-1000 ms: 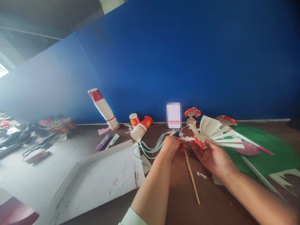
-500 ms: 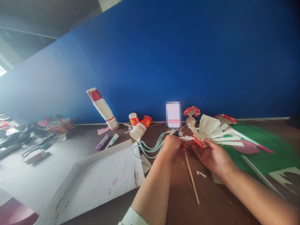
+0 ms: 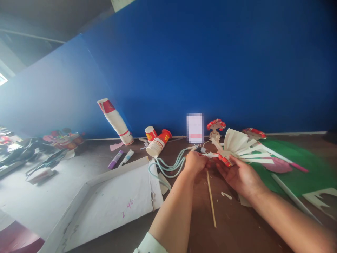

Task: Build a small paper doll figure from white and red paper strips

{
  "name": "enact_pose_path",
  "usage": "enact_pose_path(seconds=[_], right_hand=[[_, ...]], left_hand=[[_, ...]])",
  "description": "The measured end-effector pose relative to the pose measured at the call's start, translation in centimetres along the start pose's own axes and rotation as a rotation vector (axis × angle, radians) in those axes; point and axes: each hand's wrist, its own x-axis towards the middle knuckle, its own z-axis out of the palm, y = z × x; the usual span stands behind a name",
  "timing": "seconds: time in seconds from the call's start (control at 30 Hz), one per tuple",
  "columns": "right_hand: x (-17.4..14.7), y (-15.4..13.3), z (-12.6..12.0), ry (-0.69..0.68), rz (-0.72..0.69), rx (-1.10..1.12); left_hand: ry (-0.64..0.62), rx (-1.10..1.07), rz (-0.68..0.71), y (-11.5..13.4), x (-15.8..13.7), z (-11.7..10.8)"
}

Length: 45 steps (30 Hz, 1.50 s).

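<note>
Grips a fringed white paper piece [image 3: 234,140] in the right hand [image 3: 243,177], above the brown desk [image 3: 234,230]. Curls the left hand [image 3: 195,162] just beside it; cannot tell its hold. Could crease or tear the slender strips [image 3: 258,160] through too tight a squeeze, or snag them against the pink-tipped rod [image 3: 283,159]. Shows farther out a cardboard tray [image 3: 105,200] and stacked paper cups [image 3: 117,123] before a blue partition [image 3: 210,63], hazy at left.

Forearms [image 3: 172,207] extended forward, left hand [image 3: 196,162] curled, right hand [image 3: 243,175] palm-up, fingers [image 3: 223,171] bent

Cups [image 3: 159,143], cable [image 3: 172,170] on brown table [image 3: 237,228]
</note>
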Motion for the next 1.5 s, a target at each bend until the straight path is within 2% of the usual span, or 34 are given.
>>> enact_pose_path(seconds=[0.2,0.43,0.73,1.23,1.5], right_hand=[[0.3,0.0,-0.2,-0.010,-0.009,0.002],[0.1,0.1,-0.2,-0.015,-0.014,-0.003],[-0.3,0.0,0.2,0.022,-0.018,0.016],[-0.2,0.1,0.2,0.014,-0.010,0.014],[0.1,0.1,0.0,0.018,-0.011,-0.003]], left_hand=[[0.034,0.116,0.062,0.5,-0.8,-0.3],[0.041,0.208,0.062,1.3,-1.4,-0.4],[0.087,0.303,0.102,1.1,-1.4,0.1],[0.091,0.380,0.100,1.0,-1.3,0.3],[0.082,0.310,0.090,0.9,-1.1,-0.3]])
